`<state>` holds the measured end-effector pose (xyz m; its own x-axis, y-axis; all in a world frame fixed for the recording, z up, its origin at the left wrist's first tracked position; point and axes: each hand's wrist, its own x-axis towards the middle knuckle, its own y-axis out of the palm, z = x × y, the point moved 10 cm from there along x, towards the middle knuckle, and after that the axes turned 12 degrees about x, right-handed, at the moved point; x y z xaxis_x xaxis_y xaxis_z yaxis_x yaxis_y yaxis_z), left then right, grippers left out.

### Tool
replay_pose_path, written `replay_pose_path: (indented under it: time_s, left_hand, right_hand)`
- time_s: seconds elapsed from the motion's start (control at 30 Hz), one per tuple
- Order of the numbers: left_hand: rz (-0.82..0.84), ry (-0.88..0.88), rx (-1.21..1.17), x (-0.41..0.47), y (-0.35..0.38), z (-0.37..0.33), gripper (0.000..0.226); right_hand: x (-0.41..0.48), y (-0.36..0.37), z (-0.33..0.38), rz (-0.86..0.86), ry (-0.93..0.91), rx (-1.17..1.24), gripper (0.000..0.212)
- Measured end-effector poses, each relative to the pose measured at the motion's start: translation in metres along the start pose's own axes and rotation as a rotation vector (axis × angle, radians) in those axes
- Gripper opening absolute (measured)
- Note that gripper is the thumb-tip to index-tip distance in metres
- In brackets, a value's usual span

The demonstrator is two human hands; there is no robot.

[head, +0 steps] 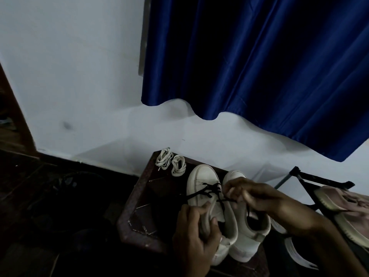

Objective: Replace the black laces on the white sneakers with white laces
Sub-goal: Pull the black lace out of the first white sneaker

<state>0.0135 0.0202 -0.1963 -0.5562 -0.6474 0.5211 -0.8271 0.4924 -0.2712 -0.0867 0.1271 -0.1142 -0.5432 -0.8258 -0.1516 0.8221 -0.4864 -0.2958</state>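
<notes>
from my remote feed i see a dim room, the head camera looking down at a small dark table at about six o'clock in the frame. two white sneakers stand side by side on it, touching, toes pointing to twelve o'clock. the left hand, at six o'clock, has its fingers and thumb curled round the heel opening of the first sneaker. the black lace lies loosely threaded across that shoe. the right hand, coming in from four o'clock, pinches a strand of the black lace between thumb and fingertips, above the second sneaker. two coiled white laces lie at the table's eleven o'clock corner, apart from the shoes. a pinkish shoe sits on a rack at three o'clock. a blue curtain hangs over a white wall at twelve o'clock.
</notes>
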Motion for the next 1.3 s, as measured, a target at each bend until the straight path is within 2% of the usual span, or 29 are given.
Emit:
replay_pose_path:
  time_s: [0.03, 0.17, 0.27, 0.43, 0.53, 0.57, 0.67, 0.73, 0.77, 0.83, 0.9, 1.03, 1.17, 1.23, 1.3]
  left_hand:
    - [0.004, 0.006, 0.003, 0.000, 0.000, -0.001, 0.017]
    - [0.007, 0.023, -0.005, 0.000, 0.000, 0.000, 0.020]
    - [0.026, 0.043, -0.017, -0.002, 0.000, -0.003, 0.030]
    - [0.056, -0.026, -0.115, -0.003, -0.002, 0.003, 0.039]
    - [0.072, -0.021, -0.105, -0.004, 0.000, 0.003, 0.034]
    - [0.073, -0.022, -0.097, -0.004, 0.001, 0.004, 0.033]
    - [0.069, -0.033, -0.091, -0.003, 0.002, 0.006, 0.035]
    - [0.062, -0.027, -0.092, -0.001, 0.001, 0.006, 0.039]
    - [0.059, -0.021, -0.090, -0.001, 0.001, 0.005, 0.040]
    - [0.051, -0.012, -0.079, -0.001, 0.000, 0.005, 0.042]
    - [0.048, -0.011, -0.069, -0.001, 0.000, 0.006, 0.041]
    - [0.075, -0.014, -0.086, -0.003, 0.002, 0.005, 0.039]
    - [0.085, -0.016, -0.086, -0.004, 0.003, 0.007, 0.037]
    - [0.084, -0.013, -0.078, -0.002, 0.003, 0.006, 0.038]
    - [0.077, -0.007, -0.074, -0.001, 0.002, 0.004, 0.039]
  right_hand:
    - [0.001, -0.001, -0.002, -0.035, 0.012, -0.039, 0.043]
    - [0.015, -0.011, 0.000, -0.301, -0.020, -0.566, 0.021]
    - [0.021, 0.001, 0.005, -0.307, -0.025, -0.731, 0.008]
    - [0.024, 0.016, 0.000, -0.339, 0.128, -1.076, 0.021]
    - [0.025, 0.017, 0.004, -0.390, 0.024, -0.946, 0.006]
    - [0.023, 0.016, 0.006, -0.359, -0.023, -0.867, 0.007]
    - [0.002, 0.016, 0.020, -0.114, -0.059, -0.599, 0.017]
    - [-0.014, 0.012, 0.029, 0.037, -0.043, -0.604, 0.006]
    - [-0.019, 0.005, 0.028, 0.048, -0.022, -0.675, 0.007]
    - [-0.014, -0.006, 0.016, 0.005, 0.063, -0.806, 0.023]
    - [0.001, -0.004, 0.011, -0.132, 0.067, -0.814, 0.035]
    - [0.022, 0.016, 0.001, -0.306, 0.077, -0.911, 0.017]
    - [0.023, 0.013, -0.010, -0.450, 0.067, -0.809, 0.008]
    - [0.017, 0.013, -0.001, -0.403, 0.003, -0.752, 0.003]
    - [0.001, 0.018, 0.015, -0.194, -0.033, -0.665, 0.004]
